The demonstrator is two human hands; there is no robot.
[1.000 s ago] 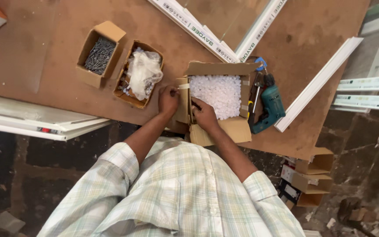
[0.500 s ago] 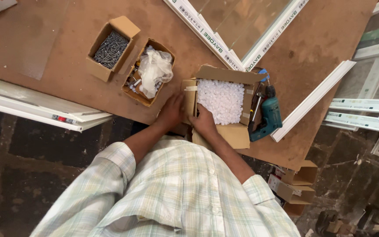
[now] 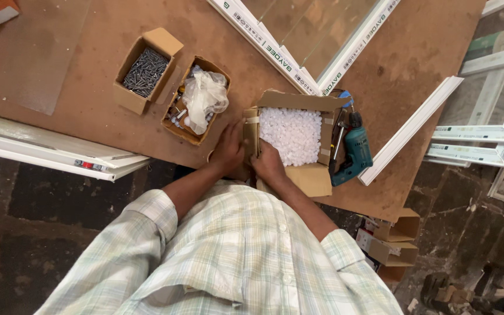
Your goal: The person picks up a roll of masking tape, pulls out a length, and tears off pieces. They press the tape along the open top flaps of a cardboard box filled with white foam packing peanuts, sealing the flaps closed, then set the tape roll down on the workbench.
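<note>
An open cardboard box [image 3: 291,100] full of small white plastic pieces [image 3: 290,135] sits near the front edge of the brown board table [image 3: 88,111]. My left hand [image 3: 228,149] presses against the outside of the box's left flap. Just to its right, my right hand [image 3: 269,163] grips the same flap at the box's near left corner, fingers curled over the edge. What the fingertips hold inside is hidden.
A teal power drill [image 3: 354,153] lies against the box's right side. To the left stand a box of dark screws [image 3: 144,71] and a box with a plastic bag [image 3: 204,96]. White window frame profiles [image 3: 298,55] lie behind, with loose profiles [image 3: 409,131] at right and small cartons [image 3: 389,245] below the table.
Both hands have stayed at the box's left flap; my left hand has slid a little lower along it. The view has shifted slightly.
</note>
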